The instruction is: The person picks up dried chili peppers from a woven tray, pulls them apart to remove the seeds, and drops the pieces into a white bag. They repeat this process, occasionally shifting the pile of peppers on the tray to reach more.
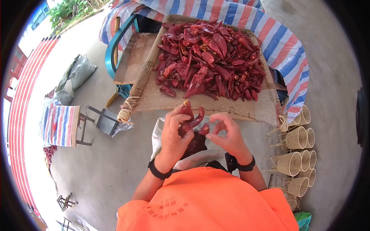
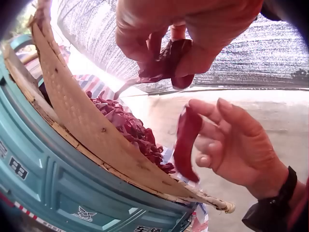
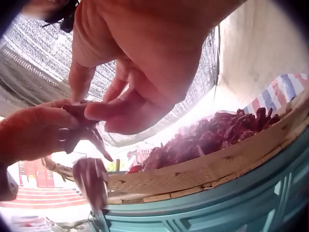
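My left hand grips a couple of dried red chilies, one curving out toward the right. In the left wrist view their dark, wrinkled skins show between its thumb and fingers. My right hand is just beside them, thumb and forefinger apart. A single chili hangs in the air right at its fingertips; the right wrist view shows this chili blurred below both hands. Under the hands, a white sack holds more dark red chilies.
Ahead, a woven tray bears a big heap of red chilies, above a teal vehicle bed. Striped sheeting drapes behind it. Wicker baskets line the right floor; a stool and grey sacks are at left.
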`<state>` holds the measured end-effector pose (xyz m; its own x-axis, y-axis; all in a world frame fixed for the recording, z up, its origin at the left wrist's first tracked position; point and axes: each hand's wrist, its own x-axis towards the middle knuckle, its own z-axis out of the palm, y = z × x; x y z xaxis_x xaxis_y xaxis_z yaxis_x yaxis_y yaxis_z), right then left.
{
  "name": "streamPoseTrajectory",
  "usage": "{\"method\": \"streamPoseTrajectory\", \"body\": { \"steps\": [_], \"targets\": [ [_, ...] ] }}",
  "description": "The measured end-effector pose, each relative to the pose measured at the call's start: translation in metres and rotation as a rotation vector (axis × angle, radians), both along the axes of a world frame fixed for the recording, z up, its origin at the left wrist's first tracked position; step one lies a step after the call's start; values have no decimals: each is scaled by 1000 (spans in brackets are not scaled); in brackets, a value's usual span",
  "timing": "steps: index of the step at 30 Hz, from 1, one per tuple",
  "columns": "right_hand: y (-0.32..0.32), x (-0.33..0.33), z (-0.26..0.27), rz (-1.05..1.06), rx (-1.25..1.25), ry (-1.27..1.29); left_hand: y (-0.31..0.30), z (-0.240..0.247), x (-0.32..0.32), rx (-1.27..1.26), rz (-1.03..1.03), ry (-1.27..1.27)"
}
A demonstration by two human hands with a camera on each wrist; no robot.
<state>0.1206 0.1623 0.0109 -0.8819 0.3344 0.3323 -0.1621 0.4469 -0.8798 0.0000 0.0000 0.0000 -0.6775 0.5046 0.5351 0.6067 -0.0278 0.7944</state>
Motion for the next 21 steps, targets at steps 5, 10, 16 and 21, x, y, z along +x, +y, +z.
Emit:
{"method": "streamPoseTrajectory", "body": {
  "steps": [5,10,16,21],
  "targets": [
    [-23,-3,11,-38,96,32,0,-5,0,-52,-41,146],
    [-21,-3,-10,-89,199,114,3,-5,14,-14,-175,140],
    [-18,6,-19,-66,27,131,-10,-6,33,428,-587,-669],
    [-19,11,-12,-46,-103,128,-12,-9,28,490,-543,-670]
  ]
}}
